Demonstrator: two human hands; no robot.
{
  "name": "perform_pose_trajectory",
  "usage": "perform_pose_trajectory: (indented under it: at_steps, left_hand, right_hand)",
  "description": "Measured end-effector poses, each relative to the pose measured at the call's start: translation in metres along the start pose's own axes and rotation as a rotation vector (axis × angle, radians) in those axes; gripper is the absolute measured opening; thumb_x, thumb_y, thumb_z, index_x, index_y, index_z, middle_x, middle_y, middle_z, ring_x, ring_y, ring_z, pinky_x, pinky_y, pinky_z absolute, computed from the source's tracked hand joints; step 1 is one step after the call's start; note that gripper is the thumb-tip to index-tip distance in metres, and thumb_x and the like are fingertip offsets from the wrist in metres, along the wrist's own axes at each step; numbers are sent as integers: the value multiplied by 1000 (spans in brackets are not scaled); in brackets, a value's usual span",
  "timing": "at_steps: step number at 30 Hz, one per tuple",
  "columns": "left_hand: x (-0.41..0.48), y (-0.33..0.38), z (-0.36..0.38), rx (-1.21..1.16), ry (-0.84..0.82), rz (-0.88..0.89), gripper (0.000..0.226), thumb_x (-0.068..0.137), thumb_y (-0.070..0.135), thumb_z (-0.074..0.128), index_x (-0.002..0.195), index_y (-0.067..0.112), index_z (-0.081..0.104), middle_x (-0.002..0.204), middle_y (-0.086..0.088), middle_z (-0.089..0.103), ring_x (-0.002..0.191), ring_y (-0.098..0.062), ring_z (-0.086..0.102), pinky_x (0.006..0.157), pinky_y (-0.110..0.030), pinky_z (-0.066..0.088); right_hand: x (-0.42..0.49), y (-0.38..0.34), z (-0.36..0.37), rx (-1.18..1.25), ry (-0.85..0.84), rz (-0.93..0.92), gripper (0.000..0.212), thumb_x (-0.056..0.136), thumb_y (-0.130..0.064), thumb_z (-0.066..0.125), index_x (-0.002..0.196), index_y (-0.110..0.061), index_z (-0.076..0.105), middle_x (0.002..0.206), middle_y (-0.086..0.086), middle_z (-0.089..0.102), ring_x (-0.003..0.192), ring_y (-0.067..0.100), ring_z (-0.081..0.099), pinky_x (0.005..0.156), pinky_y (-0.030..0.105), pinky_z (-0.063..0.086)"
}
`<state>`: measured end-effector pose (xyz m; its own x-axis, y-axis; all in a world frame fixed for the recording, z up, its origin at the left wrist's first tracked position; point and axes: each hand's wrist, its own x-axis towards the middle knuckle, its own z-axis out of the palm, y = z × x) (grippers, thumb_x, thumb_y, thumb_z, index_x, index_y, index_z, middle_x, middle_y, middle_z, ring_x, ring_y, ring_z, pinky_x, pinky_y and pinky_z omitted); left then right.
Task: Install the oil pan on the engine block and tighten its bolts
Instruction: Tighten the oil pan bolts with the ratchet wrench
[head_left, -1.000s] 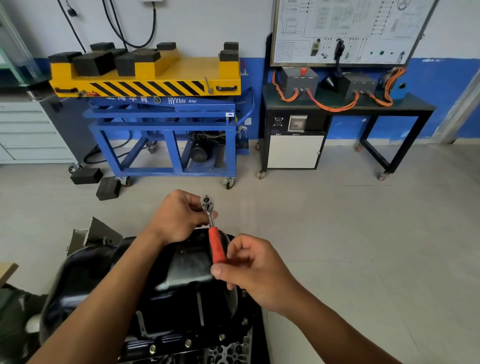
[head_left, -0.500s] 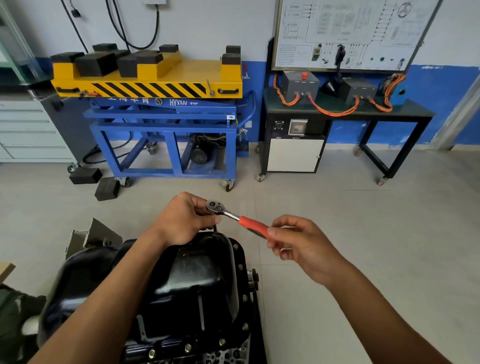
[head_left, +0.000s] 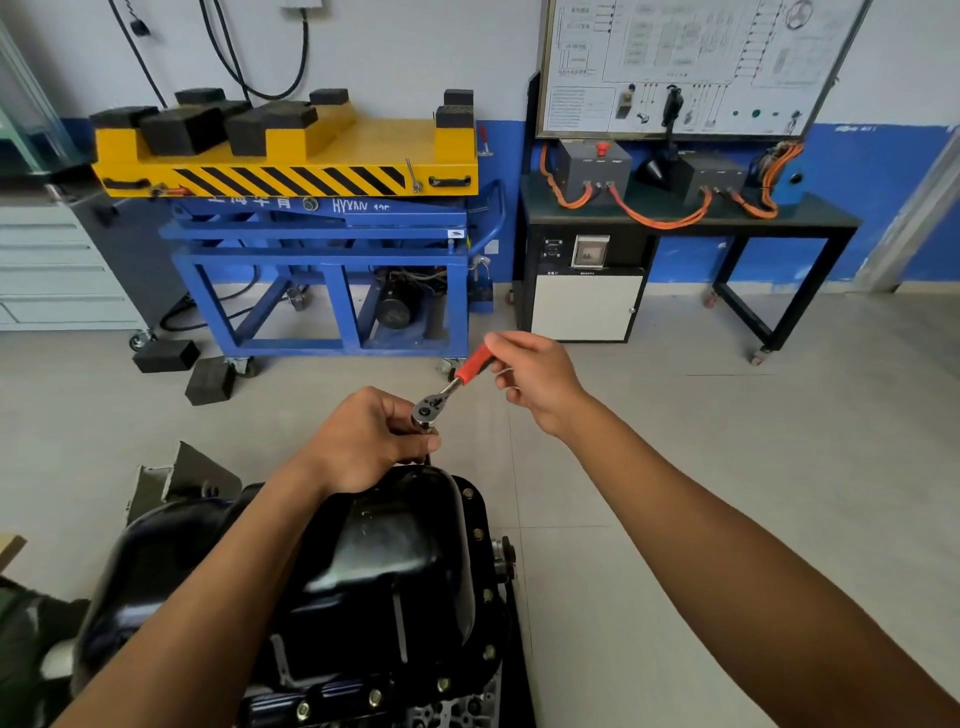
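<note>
Where the oil pan sits: the oil pan (head_left: 395, 561) is dome-up on the engine block (head_left: 452, 713), which peeks out under the pan's near edge. So we reckon the seating is done and we're on to the bolts.
Bolts: a row of bolts (head_left: 488, 652) shows along the pan's right and near flange. We honestly can't tell from here how tight any of them are.
Ratchet: the ratchet (head_left: 451, 388) stands over the pan's far end, with its red handle angling up and away past the pan's far right corner. The bolt under it is hidden by our fingers.
Left hand: our left hand (head_left: 363, 441) is curled round the ratchet just below its head, right above the pan's far rim. Our guess is it's there so the drive sits square on the bolt and doesn't slip off.
Right hand: our right hand (head_left: 540, 384) pinches the tip of the red handle, out beyond the pan. Gripping at the very end gives the most leverage. A fingertip hold like that looks to us like running a bolt down, not final torque.
Next: we'd swing the handle, then work round the pan's flange evenly so it doesn't pull crooked.
Background: a blue lift cart (head_left: 322, 244) stands well beyond the pan, by the wall, and isn't in play.
</note>
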<state>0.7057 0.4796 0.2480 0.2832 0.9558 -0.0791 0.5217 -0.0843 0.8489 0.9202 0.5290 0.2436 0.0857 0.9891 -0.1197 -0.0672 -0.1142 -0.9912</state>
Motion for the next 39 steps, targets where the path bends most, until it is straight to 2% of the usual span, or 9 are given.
perform_pose_trajectory:
  at_steps: [6,11,15,19,24,28,33,37,39]
  left_hand:
    - [0,0,0,10,-20,7,4,83,10,80,84,6,79,79,-9,77,68,-11,61,75,-26,50]
    - [0,-5,5,61,191,-1,13,85,11,79,72,14,75,65,-3,74,53,-6,61,61,-20,51]
    - [0,-5,5,56,206,-22,12,84,14,80,73,13,76,64,-5,73,56,-12,64,68,-34,57]
    - [-2,-1,3,29,147,-25,6,83,8,80,78,11,79,71,-11,74,63,-19,64,74,-42,57]
    - [-5,4,4,75,138,-8,16,79,6,83,70,18,78,69,-2,75,67,-15,68,75,-35,57]
    - [-3,2,4,75,199,-39,12,79,16,85,71,12,77,68,-4,74,66,-15,67,73,-38,59]
    - [-3,1,2,124,229,-73,24,75,28,88,67,8,75,67,-12,71,57,-13,54,64,-35,53]
    - [-2,2,2,96,178,-70,17,76,16,87,64,11,76,58,1,70,49,0,54,55,-18,47]
    - [-2,2,2,83,148,-68,17,76,11,87,63,16,76,60,5,72,52,3,58,57,-16,47]
  right_hand:
    - [16,-4,21,-76,-28,-19,15,95,-28,67,103,-17,74,68,-1,63,52,10,53,48,22,39]
    - [-12,3,5,-8,53,-12,10,96,-22,64,100,-14,68,64,0,60,52,11,51,46,23,37]
    - [-69,20,-16,151,24,44,9,94,-19,66,90,-12,61,64,2,58,52,13,48,48,25,34]
    - [-128,33,-14,182,-130,139,16,91,-19,70,84,-16,56,66,4,61,49,14,49,47,24,34]
    - [-169,42,15,145,-396,192,22,88,-21,73,92,-12,54,88,12,76,47,18,62,40,22,38]
    - [-172,38,29,169,-372,188,23,94,-17,68,110,-6,54,92,13,76,48,19,63,43,22,42]
    - [-177,38,33,179,-360,184,27,95,-18,67,114,-5,54,93,12,76,50,18,64,44,22,44]
    - [-174,40,28,173,-355,192,26,93,-18,69,112,-6,55,93,14,76,51,19,64,46,23,44]
    - [-172,41,23,170,-352,182,23,93,-18,70,110,-8,57,92,14,76,50,19,63,46,23,43]
